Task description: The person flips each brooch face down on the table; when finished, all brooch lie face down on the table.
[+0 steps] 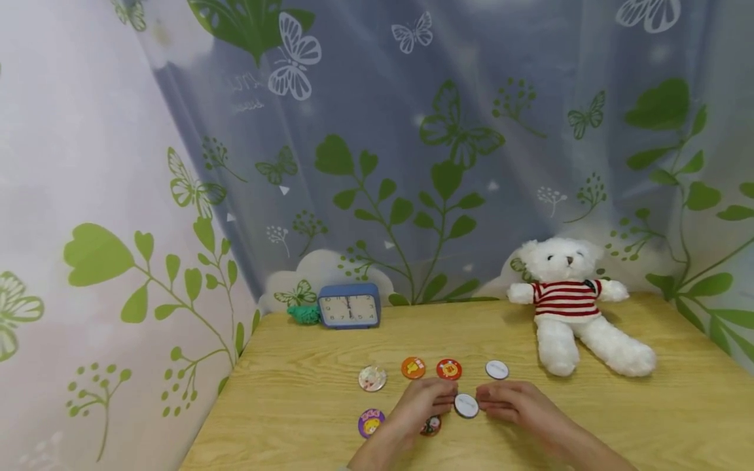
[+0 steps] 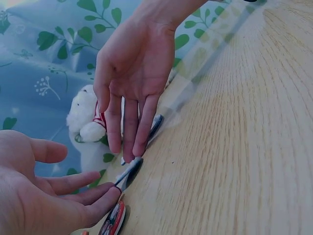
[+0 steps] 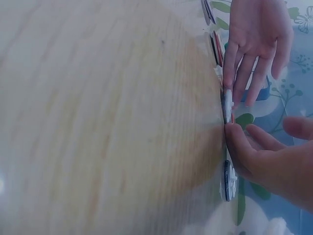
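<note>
A round badge point(image 1: 466, 405) with a whitish face lies on the wooden table between both hands. My left hand point(image 1: 421, 407) flanks it on the left, its fairly straight fingertips touching the rim in the left wrist view. From the other side my right hand point(image 1: 521, 407) reaches the opposite rim, palm inward and fingers extended. Another whitish badge point(image 1: 497, 369) lies just behind the right hand. Partly hidden by the left hand is a dark badge with a red edge point(image 1: 432, 426). A purple bear badge point(image 1: 371, 424) lies left of the left wrist.
Behind the hands lie a red badge point(image 1: 449, 369), an orange badge point(image 1: 413, 367) and a pale picture badge point(image 1: 372, 378). A blue clock point(image 1: 349, 306) and a green object point(image 1: 304, 315) stand at the back left. A white teddy bear point(image 1: 565, 301) sits at the back right.
</note>
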Demonstrator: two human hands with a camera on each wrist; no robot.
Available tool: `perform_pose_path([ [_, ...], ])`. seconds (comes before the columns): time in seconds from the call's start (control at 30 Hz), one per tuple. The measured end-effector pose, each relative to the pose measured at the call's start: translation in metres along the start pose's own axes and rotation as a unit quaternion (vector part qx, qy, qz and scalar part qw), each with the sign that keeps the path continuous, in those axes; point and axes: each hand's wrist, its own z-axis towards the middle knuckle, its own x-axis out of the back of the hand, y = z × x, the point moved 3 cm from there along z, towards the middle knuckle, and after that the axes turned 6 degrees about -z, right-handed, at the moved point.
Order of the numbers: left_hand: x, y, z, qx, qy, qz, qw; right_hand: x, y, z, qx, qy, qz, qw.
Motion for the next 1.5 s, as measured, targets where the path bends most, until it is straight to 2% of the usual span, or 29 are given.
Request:
perform_pose_path([
  [0.4, 0.001, 0.0, 0.001, 0.002, -0.001, 0.002, 1.0, 0.002, 0.0, 0.0, -0.011, -0.001, -0.001, 0.9999],
  [0.7, 0.004, 0.001, 0.002, 0.002, 0.003, 0.002, 1.0, 0.002, -0.004, 0.004, -0.002, 0.003, -0.01, 0.9999],
  [0.97, 0.01, 0.008, 0.004, -0.001, 0.025, 0.011, 0.9996, 0.003, -0.009, 0.012, 0.004, 0.026, -0.009, 0.9996],
  [1.13, 0.011, 0.013, 0.008, -0.003, 0.043, 0.013, 0.999, 0.011, -0.007, 0.018, -0.009, 0.046, 0.001, 0.9989],
  [1.23, 0.011, 0.017, 0.011, -0.014, 0.053, 0.018, 0.9984, 0.014, -0.008, 0.023, -0.01, 0.052, 0.008, 0.9986],
  [1.37, 0.011, 0.018, 0.016, -0.028, 0.061, 0.041, 0.9969, 0.015, -0.007, 0.029, -0.014, 0.065, 0.012, 0.9977],
  [1.5, 0.012, 0.015, 0.021, -0.029, 0.065, 0.06, 0.9956, 0.013, -0.007, 0.035, -0.016, 0.079, -0.001, 0.9968],
])
